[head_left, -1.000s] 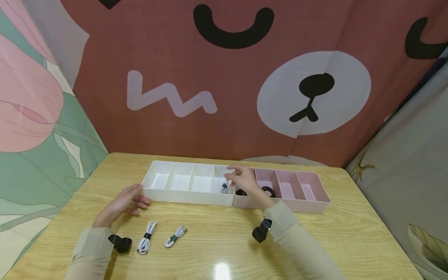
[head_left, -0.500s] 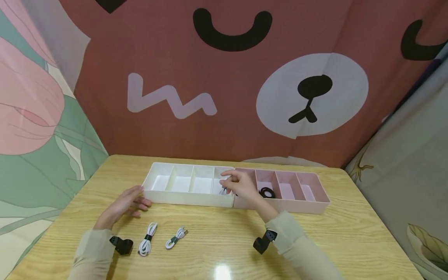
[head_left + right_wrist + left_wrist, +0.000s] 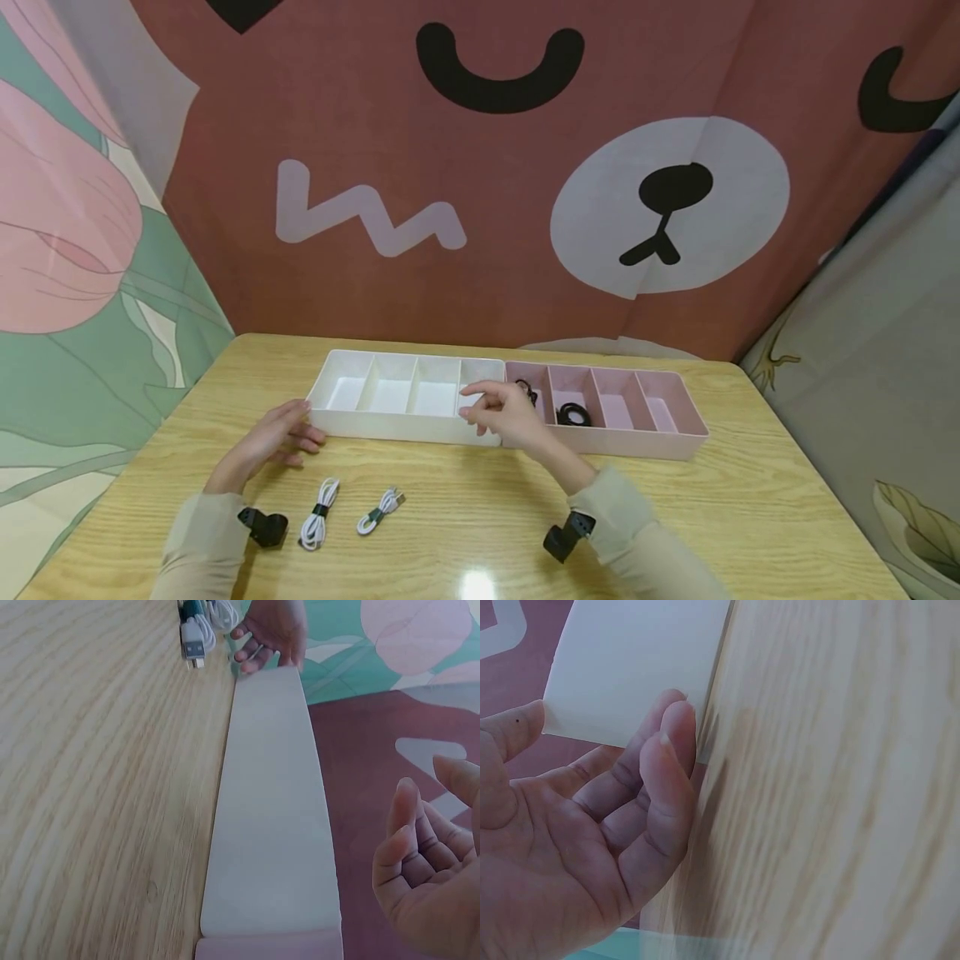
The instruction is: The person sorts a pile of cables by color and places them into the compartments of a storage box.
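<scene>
My left hand (image 3: 266, 437) rests at the left end of the white divided box (image 3: 405, 427), its thumb touching the box's corner in the left wrist view and its other fingers loosely bent. Over the front of that box's rightmost compartment hovers my right hand (image 3: 510, 414). Its fingers are loosely bent, thumb and fingertips apart, with nothing between them in the right wrist view. The hand hides much of that compartment's inside. Two bundled white cables lie on the table: a longer one (image 3: 319, 514) and a shorter USB cable (image 3: 381, 511).
A pink divided box (image 3: 630, 445) stands end to end with the white one. Its leftmost compartment holds a dark cable (image 3: 527, 392), the neighbouring one a black coil (image 3: 574, 414). Printed curtains (image 3: 495, 292) hang behind the wooden table (image 3: 465, 508).
My right hand has drawn back toward the table's front and slightly left, uncovering the dark cable. A dark-tied bundle seen earlier below its fingers is now hidden. The left hand stays put.
</scene>
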`<action>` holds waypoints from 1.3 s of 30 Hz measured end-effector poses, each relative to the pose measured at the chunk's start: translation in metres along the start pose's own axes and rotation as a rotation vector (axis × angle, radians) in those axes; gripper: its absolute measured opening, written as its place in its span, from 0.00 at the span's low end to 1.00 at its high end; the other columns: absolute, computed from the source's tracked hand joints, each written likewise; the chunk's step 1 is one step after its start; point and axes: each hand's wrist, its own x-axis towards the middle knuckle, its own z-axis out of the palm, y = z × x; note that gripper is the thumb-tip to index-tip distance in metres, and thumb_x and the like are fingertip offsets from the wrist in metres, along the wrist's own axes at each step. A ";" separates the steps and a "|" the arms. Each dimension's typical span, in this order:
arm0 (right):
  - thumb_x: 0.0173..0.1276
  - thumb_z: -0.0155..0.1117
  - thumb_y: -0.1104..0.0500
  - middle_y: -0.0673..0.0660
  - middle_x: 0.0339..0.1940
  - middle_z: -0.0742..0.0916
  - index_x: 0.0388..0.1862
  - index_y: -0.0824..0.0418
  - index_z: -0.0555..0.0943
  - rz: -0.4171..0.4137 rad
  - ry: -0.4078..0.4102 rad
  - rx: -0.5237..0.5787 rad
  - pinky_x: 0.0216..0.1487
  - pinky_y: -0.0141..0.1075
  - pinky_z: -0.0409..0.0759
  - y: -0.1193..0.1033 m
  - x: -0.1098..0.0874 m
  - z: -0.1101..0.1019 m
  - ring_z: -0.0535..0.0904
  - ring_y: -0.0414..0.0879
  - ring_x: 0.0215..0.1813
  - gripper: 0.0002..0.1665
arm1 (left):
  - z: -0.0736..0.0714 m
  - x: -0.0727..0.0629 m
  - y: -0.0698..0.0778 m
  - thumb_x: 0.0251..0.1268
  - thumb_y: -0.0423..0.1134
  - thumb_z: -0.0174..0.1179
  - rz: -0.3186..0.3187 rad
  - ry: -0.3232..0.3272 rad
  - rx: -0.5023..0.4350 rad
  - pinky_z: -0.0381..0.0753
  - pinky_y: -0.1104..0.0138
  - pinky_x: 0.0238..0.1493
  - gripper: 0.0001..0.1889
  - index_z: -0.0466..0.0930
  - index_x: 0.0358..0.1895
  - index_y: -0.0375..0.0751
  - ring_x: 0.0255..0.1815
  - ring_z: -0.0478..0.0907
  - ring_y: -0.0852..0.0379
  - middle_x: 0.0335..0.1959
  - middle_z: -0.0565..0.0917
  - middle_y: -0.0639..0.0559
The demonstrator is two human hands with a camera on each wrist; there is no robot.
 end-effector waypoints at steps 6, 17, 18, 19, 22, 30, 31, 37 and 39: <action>0.61 0.61 0.66 0.60 0.26 0.84 0.51 0.70 0.76 -0.024 -0.030 0.012 0.24 0.33 0.70 -0.023 -0.012 0.005 0.78 0.59 0.26 0.19 | 0.001 0.000 0.002 0.72 0.55 0.33 -0.002 0.003 0.008 0.79 0.61 0.27 0.28 0.56 0.57 0.30 0.32 0.79 0.54 0.33 0.82 0.47; 0.59 0.63 0.67 0.60 0.29 0.83 0.49 0.73 0.76 -0.032 -0.056 0.029 0.28 0.32 0.75 -0.033 -0.017 0.017 0.78 0.61 0.27 0.19 | 0.001 0.001 0.001 0.73 0.55 0.32 -0.016 0.010 0.016 0.78 0.61 0.27 0.28 0.54 0.58 0.30 0.32 0.79 0.56 0.33 0.82 0.47; 0.59 0.63 0.68 0.60 0.30 0.83 0.49 0.73 0.75 -0.032 -0.060 0.033 0.28 0.32 0.75 -0.033 -0.017 0.018 0.78 0.62 0.28 0.19 | 0.001 0.001 0.001 0.73 0.55 0.31 -0.015 0.008 0.017 0.78 0.61 0.27 0.28 0.54 0.59 0.30 0.32 0.79 0.56 0.33 0.82 0.47; 0.58 0.64 0.68 0.60 0.30 0.82 0.49 0.74 0.76 -0.039 -0.064 0.032 0.28 0.33 0.76 -0.032 -0.017 0.020 0.78 0.61 0.28 0.19 | 0.001 0.001 0.001 0.73 0.55 0.31 -0.016 0.006 0.015 0.78 0.61 0.27 0.29 0.54 0.59 0.30 0.31 0.79 0.56 0.33 0.82 0.47; 0.57 0.65 0.68 0.64 0.33 0.82 0.48 0.74 0.76 -0.059 -0.092 0.007 0.27 0.30 0.75 -0.032 -0.017 0.024 0.78 0.52 0.26 0.20 | 0.000 0.002 0.001 0.73 0.55 0.31 -0.014 0.004 0.016 0.78 0.61 0.27 0.29 0.54 0.58 0.30 0.31 0.79 0.55 0.33 0.82 0.47; 0.54 0.69 0.64 0.64 0.39 0.81 0.49 0.66 0.78 -0.113 -0.154 -0.065 0.29 0.29 0.76 -0.002 -0.009 0.039 0.79 0.42 0.28 0.22 | 0.000 0.002 0.000 0.72 0.56 0.32 -0.012 0.000 0.010 0.78 0.61 0.27 0.29 0.54 0.59 0.31 0.31 0.78 0.55 0.33 0.82 0.48; 0.53 0.70 0.64 0.64 0.40 0.82 0.49 0.65 0.79 -0.113 -0.156 -0.068 0.29 0.29 0.76 0.003 -0.007 0.041 0.79 0.41 0.28 0.22 | 0.000 0.002 -0.001 0.72 0.56 0.32 -0.013 -0.001 0.009 0.78 0.61 0.27 0.29 0.53 0.59 0.31 0.31 0.78 0.56 0.32 0.82 0.48; 0.52 0.71 0.63 0.63 0.39 0.82 0.48 0.65 0.79 -0.120 -0.160 -0.098 0.27 0.28 0.75 0.004 -0.004 0.049 0.78 0.36 0.27 0.23 | 0.000 0.001 -0.002 0.72 0.56 0.32 -0.014 -0.005 0.009 0.79 0.60 0.27 0.30 0.52 0.61 0.31 0.32 0.79 0.56 0.33 0.82 0.48; 0.52 0.71 0.63 0.62 0.38 0.82 0.48 0.65 0.79 -0.122 -0.160 -0.100 0.26 0.28 0.74 0.004 -0.003 0.051 0.77 0.36 0.26 0.23 | 0.000 0.001 -0.002 0.72 0.56 0.32 -0.014 -0.007 0.007 0.79 0.60 0.27 0.30 0.51 0.61 0.31 0.32 0.79 0.56 0.33 0.82 0.48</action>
